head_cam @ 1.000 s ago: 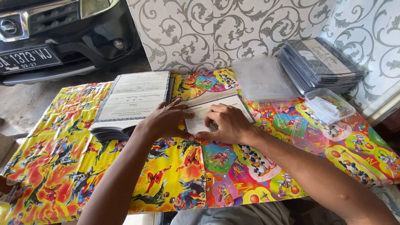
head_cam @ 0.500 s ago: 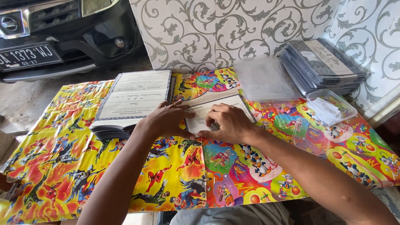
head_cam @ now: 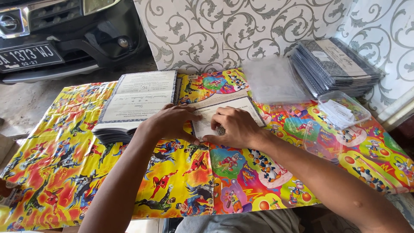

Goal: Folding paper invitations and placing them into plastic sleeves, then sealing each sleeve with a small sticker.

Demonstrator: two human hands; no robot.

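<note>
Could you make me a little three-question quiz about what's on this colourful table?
1. True or false: both hands press on one printed card.
2. Which lies nearest the left hand? A the open stack of cards, B the clear plastic box, C the clear sleeves.
3. What stands beyond the table's far left edge?

Key: 1 true; 2 A; 3 a dark car.

White wall patterned with grey curling scrollwork, desk covered in bright yellow cartoon-printed sheet, grey concrete floor at left, front of a dark car beyond it, soft daylight
</note>
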